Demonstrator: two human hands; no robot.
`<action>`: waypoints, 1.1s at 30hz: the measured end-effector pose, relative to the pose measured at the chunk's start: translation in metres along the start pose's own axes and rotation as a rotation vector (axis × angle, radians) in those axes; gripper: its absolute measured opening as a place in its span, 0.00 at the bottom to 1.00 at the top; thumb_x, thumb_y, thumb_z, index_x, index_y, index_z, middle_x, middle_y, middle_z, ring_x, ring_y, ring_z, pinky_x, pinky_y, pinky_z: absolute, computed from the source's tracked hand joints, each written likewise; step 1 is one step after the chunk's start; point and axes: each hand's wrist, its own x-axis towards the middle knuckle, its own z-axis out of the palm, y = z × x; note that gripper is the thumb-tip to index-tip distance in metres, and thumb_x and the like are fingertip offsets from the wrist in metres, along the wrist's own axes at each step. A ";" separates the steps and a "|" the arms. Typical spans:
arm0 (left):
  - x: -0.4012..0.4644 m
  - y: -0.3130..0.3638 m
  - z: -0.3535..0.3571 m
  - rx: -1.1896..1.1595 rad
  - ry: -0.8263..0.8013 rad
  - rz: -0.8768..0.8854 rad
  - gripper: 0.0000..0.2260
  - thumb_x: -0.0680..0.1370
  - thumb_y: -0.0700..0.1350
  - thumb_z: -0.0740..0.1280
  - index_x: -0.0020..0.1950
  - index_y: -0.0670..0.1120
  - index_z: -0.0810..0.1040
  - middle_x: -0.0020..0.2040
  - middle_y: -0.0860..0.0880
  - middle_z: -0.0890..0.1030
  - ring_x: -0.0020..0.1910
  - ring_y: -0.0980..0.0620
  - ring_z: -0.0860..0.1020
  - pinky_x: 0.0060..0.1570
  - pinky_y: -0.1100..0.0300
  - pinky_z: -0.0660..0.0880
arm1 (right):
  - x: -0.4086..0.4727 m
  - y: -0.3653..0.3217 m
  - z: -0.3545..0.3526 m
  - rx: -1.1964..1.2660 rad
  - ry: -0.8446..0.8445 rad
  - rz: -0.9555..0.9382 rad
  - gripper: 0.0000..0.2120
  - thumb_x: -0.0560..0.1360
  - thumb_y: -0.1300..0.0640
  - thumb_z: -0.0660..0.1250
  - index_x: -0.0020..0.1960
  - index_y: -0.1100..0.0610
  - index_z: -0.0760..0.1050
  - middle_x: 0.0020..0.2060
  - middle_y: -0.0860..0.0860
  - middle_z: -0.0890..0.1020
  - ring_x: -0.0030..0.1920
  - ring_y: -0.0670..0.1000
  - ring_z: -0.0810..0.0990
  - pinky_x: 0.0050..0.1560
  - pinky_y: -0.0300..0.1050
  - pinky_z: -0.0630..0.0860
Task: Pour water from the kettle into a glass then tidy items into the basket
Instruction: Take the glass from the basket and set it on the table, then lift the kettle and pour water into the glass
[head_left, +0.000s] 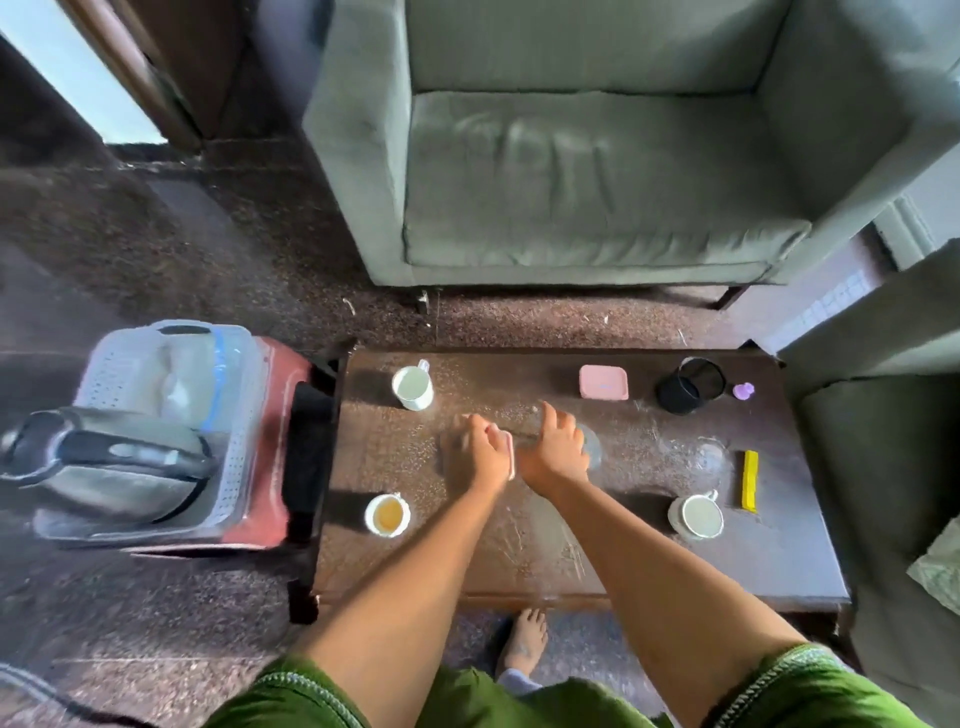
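Note:
The dark kettle (104, 457) lies in the pale perforated basket (239, 415) on a red stool (260, 519) left of the table. My left hand (478, 449) is over the middle of the brown table (519, 561), its fingers curled round a small pale pink object (509, 452). Beside it, my right hand (558, 441) is curled over a clear glass (592, 449) that it partly hides. A second clear glass (711, 452) stands further right.
On the table stand a white mug (413, 387), a cup of tea (387, 514), a white cup (696, 517), a pink box (602, 382), a black mesh holder (691, 384), a small purple item (743, 389) and a yellow bar (749, 478). A grey armchair (597, 182) stands behind.

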 end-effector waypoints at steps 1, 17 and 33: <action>-0.004 0.004 -0.018 -0.016 0.022 0.003 0.06 0.81 0.45 0.58 0.46 0.46 0.69 0.51 0.37 0.79 0.52 0.40 0.77 0.52 0.50 0.70 | -0.004 -0.013 0.000 -0.015 0.008 -0.038 0.29 0.76 0.48 0.61 0.74 0.52 0.57 0.70 0.56 0.64 0.70 0.60 0.63 0.66 0.61 0.64; 0.005 -0.119 -0.272 0.014 0.592 0.041 0.16 0.75 0.49 0.60 0.36 0.40 0.79 0.36 0.43 0.80 0.41 0.41 0.78 0.47 0.52 0.73 | -0.075 -0.253 0.102 -0.113 -0.071 -0.635 0.11 0.77 0.49 0.62 0.52 0.52 0.79 0.54 0.52 0.77 0.58 0.57 0.72 0.54 0.54 0.74; 0.056 -0.218 -0.407 -0.483 0.536 -0.318 0.32 0.72 0.43 0.75 0.70 0.38 0.63 0.67 0.41 0.72 0.66 0.45 0.73 0.66 0.52 0.71 | -0.103 -0.399 0.198 -0.198 -0.499 -0.573 0.21 0.74 0.60 0.66 0.66 0.55 0.68 0.54 0.57 0.79 0.50 0.58 0.79 0.46 0.48 0.78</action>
